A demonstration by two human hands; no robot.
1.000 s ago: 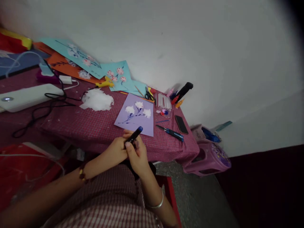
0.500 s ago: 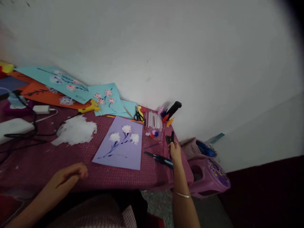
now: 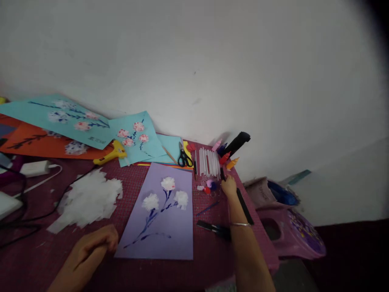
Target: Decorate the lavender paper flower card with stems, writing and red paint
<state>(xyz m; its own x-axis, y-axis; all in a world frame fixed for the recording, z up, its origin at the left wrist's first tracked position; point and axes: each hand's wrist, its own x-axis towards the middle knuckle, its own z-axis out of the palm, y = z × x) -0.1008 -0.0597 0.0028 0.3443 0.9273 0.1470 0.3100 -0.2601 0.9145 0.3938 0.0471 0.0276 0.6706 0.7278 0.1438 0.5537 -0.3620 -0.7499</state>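
On the table lies a purple sheet of paper [image 3: 179, 227] with a dark painted stem and three fluffy white flowers. My left hand [image 3: 91, 247] hovers just left of its lower corner, fingers curled in, nothing visible in them. At the table's right side, my right hand [image 3: 229, 186] has its fingers closed at a short black stick-like thing [image 3: 222, 173], whose kind is not clear. Near that hand are small red, pink and blue caps or pots [image 3: 209, 185] and white glue sticks [image 3: 209, 162]. A thin brush [image 3: 208, 208] and a black tool [image 3: 212, 227] lie beside my forearm.
Left of the purple sheet is a pile of white paper pieces [image 3: 88, 198], with a yellow glue gun [image 3: 112, 153] and its cord behind. Scissors [image 3: 184, 156] and blue flower pictures [image 3: 133, 136] lie along the wall. A pink stool [image 3: 291, 231] stands off the right edge.
The view has shifted closer to the table. My right hand has reached farther back, toward the caps and glue sticks. A long black flat piece now shows right of my forearm.
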